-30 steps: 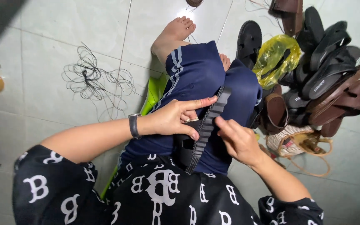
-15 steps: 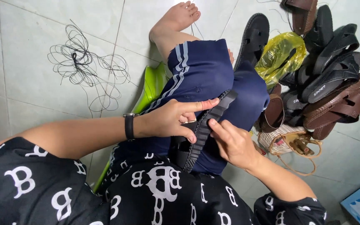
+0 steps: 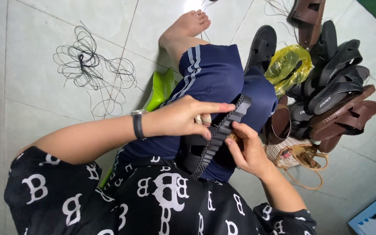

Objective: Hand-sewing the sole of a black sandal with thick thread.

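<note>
A black sandal (image 3: 221,135) with a ribbed sole rests edge-up on my lap, over dark blue shorts. My left hand (image 3: 182,116), with a dark wristband, presses on the sandal's upper side, index finger stretched along the sole edge. My right hand (image 3: 248,149) grips the sandal from the other side, with fingers pinched at the sole's rim. Whether a small tool sits between those fingers I cannot tell.
A heap of black and brown sandals (image 3: 337,93) lies on the tiled floor at the right, beside a yellow plastic bag (image 3: 289,65) and a woven basket (image 3: 293,153). A tangle of black thread (image 3: 91,72) lies at the left. A green stool (image 3: 161,89) is under my leg.
The view has shifted a little. Both hands stay on the sandal, with my left index finger sliding further along the sole edge.
</note>
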